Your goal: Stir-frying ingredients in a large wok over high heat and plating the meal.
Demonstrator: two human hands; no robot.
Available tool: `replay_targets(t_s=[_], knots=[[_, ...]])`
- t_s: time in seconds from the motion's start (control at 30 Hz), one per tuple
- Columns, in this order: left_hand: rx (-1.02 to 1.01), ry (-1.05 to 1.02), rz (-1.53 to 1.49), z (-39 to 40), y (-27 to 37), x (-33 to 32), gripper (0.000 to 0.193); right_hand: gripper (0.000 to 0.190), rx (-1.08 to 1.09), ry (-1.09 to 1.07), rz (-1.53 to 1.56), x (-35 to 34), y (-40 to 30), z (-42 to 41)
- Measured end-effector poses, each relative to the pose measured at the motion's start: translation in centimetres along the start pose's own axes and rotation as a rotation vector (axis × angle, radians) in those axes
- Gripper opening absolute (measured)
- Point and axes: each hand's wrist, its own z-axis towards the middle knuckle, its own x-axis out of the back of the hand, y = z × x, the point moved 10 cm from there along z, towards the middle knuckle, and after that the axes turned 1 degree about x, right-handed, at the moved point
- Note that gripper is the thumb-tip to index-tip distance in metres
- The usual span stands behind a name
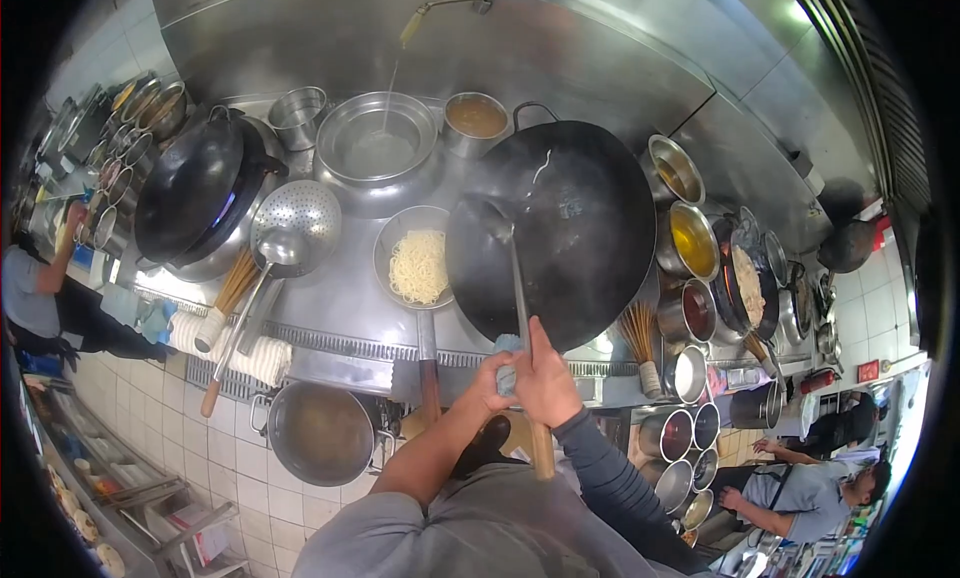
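Note:
My left hand (pixel 495 383) grips a folded blue-grey cloth (pixel 508 362) at the near rim of a large black wok (pixel 577 240); a handle under the cloth is hidden. In my right hand (pixel 546 383) is the wooden-handled shaft of a wok ladle (pixel 519 285), its bowl lying inside the wok at the left. The wok is tilted, with one pale noodle strand (pixel 541 167) stuck near its far side. Just left of it, pale noodles (pixel 418 269) fill a round, long-handled metal strainer or pan (pixel 386 233).
Water runs from a faucet (pixel 450 1) into a metal basin (pixel 330 139). Left are a second wok (pixel 187 195), a perforated skimmer (pixel 307 203) and a bamboo brush (pixel 229 289). A pot of yellow oil (pixel 694 240) stands right. Co-workers (pixel 787 495) stand at both sides.

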Motion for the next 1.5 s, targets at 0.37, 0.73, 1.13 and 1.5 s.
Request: replay_targets(t_s=[0.37, 0.73, 1.13, 1.5], knots=[[0.024, 0.036, 0.067, 0.1, -0.4, 2.1, 0.042, 0.067, -0.688, -0.555, 1.093, -0.8, 0.3, -5.7], [-0.045, 0.236, 0.119, 1.1, 0.3, 4.9, 0.031, 0.058, -0.376, 0.058, 0.695, 15.3, 9.5, -11.1], [-0.306, 0.626, 0.433, 5.4, -1.3, 0.3, 0.012, 0.054, -0.412, 0.554, 0.110, 27.6, 41.3, -6.5], [-0.286, 0.638, 0.446, 7.8, -2.9, -0.6, 0.010, 0.016, -0.693, 0.400, 1.104, 23.1, 47.1, -0.4]])
